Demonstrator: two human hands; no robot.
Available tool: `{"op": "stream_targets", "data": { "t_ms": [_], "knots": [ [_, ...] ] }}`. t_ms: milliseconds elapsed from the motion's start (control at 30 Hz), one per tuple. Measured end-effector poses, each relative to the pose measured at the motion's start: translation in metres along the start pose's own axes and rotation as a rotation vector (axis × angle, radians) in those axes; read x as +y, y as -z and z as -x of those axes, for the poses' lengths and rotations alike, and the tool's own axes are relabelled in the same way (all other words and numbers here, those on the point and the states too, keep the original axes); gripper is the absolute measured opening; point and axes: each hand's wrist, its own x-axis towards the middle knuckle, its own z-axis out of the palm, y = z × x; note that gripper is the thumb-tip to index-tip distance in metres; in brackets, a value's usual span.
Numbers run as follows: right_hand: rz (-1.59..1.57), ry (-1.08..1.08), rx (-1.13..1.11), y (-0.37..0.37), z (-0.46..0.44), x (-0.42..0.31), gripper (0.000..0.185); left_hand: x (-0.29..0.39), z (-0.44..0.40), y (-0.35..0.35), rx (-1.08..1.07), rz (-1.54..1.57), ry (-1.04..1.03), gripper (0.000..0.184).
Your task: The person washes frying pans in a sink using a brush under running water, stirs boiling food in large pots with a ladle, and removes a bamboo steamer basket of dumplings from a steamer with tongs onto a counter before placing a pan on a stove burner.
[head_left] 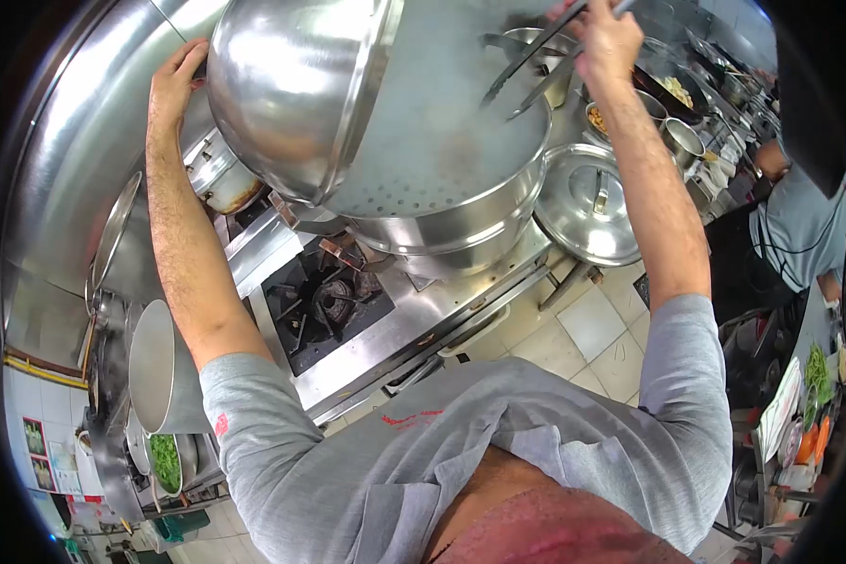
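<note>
My left hand [171, 86] is closed at the outer side of a large domed steel lid [287, 85], where its handle would be; the handle itself is mostly hidden. The lid is tilted up on the left side of a wide steamer pot [461, 221]. Thick steam fills the pot, and a perforated tray [399, 202] shows through it; any food inside is blurred by the steam. In my right hand [609, 45] is a pair of dark tongs [540, 85], their tips apart above the steaming pot.
A gas burner [334, 299] is in front of the pot. To the right lies a flat steel lid [587, 205]. A lidded pot [221, 179] stands behind my left forearm, and a deep pot [164, 367] is at left. Another person [804, 230] stands at right.
</note>
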Motion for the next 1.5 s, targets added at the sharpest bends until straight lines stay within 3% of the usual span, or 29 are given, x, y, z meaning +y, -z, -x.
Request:
{"op": "stream_targets", "data": {
  "t_ms": [333,467,533,567,667,733,800,900,967,1067,1200,1267,1333,1500],
  "knots": [
    [0.347,0.12,-0.038,-0.031,0.004,0.075,0.027,-0.009,0.0,0.003,-0.008,0.081,0.027,0.037],
    [0.297,-0.073,-0.168,-0.036,0.011,0.085,0.025,-0.007,0.002,0.0,-0.002,0.093,0.009,0.037],
    [0.363,0.169,-0.029,-0.043,0.015,0.084,0.022,-0.009,0.002,0.001,0.012,0.087,0.012,0.037],
    [0.366,0.169,-0.032,-0.043,0.015,0.084,0.022,-0.012,0.0,0.002,0.011,0.094,0.019,0.037],
    [0.356,0.089,-0.142,-0.039,0.013,0.08,0.018,-0.013,-0.001,0.002,0.014,0.089,0.027,0.038],
    [0.123,-0.153,-0.251,-0.039,0.017,0.072,0.016,-0.023,-0.005,0.003,0.018,0.076,0.032,0.038],
    [0.233,-0.137,-0.28,-0.037,0.015,0.078,0.014,-0.037,-0.016,0.006,0.026,0.126,0.029,0.038],
    [0.095,-0.263,-0.318,-0.04,0.024,0.082,0.014,-0.041,-0.017,0.003,0.029,0.133,-0.004,0.042],
    [0.338,-0.048,-0.242,-0.046,0.032,0.081,0.014,-0.018,0.0,-0.002,0.006,0.177,-0.037,0.039],
    [0.253,-0.132,-0.196,-0.058,0.053,0.051,0.015,-0.005,0.008,-0.004,-0.02,0.228,-0.08,0.036],
    [0.228,-0.07,-0.121,-0.063,0.054,0.026,0.014,-0.014,-0.001,-0.004,-0.006,0.205,-0.122,0.036],
    [0.445,0.071,0.028,-0.074,0.061,-0.012,0.014,-0.016,-0.005,-0.005,-0.005,0.195,-0.146,0.037],
    [0.233,0.23,0.053,-0.07,0.046,-0.032,0.016,-0.016,-0.008,-0.009,-0.001,0.173,-0.172,0.037],
    [0.366,0.498,0.087,-0.036,0.036,-0.127,0.02,0.008,0.007,-0.018,-0.069,0.048,-0.253,0.041]
  ]
}}
